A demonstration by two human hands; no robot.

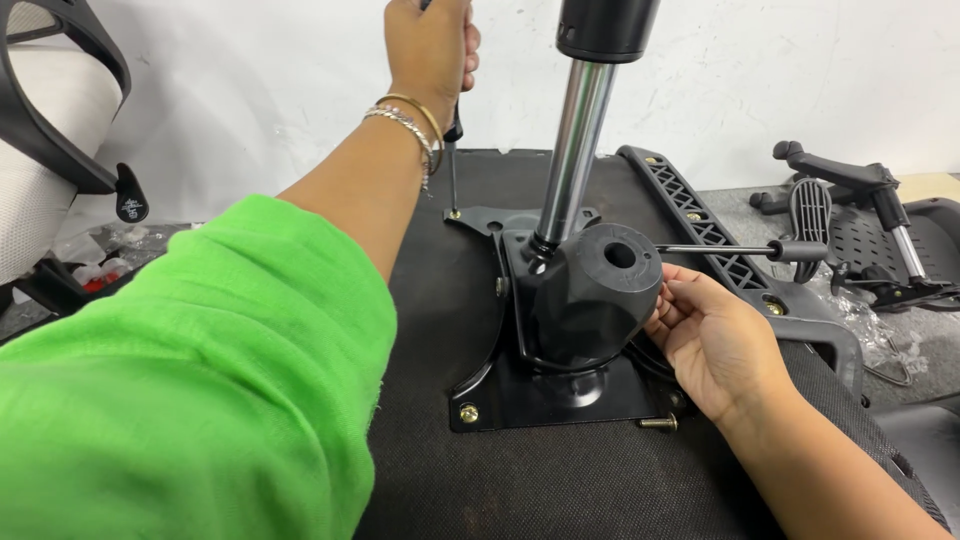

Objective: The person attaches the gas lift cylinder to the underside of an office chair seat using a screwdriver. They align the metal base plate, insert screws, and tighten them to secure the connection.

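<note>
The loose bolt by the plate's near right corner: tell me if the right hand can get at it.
Probably yes: the bolt lies bare on the seat underside, just below the right hand, with nothing between them.

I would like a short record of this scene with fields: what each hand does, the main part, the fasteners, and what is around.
Left hand: left hand grips a screwdriver, held upright, tip at a screw at the far corner of the plate
Right hand: right hand rests against the black mechanism housing
Main part: black mounting plate on an upturned chair seat, chrome gas cylinder rising from it
Fasteners: brass screw in the near left corner; loose bolt lying by the near right corner
Around: armrest on the seat's right edge, white chair back at left
</note>
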